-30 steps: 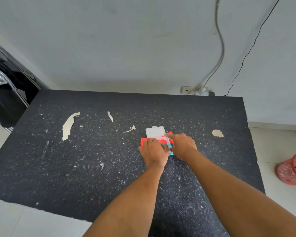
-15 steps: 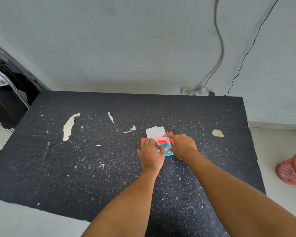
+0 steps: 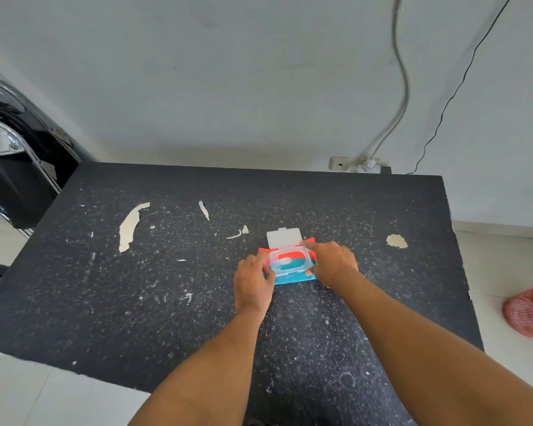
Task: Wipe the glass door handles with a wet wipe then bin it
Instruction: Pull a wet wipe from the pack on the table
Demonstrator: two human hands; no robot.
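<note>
A red and teal wet wipe pack lies flat on the black speckled table, its clear plastic lid flipped open toward the wall. A bit of white wipe shows in the opening. My left hand presses on the pack's left edge with fingers curled. My right hand rests on the pack's right side, index finger at the lid's hinge corner. No glass door or handle is in view.
The table has chipped pale patches. A pink mesh basket sits on the tiled floor at the right. Black and chrome vehicle parts stand at the left. Cables and a wall socket are behind the table.
My left hand slid back off the top of the pack toward its left edge, uncovering the open dispenser window. My right hand stayed on the right side.
</note>
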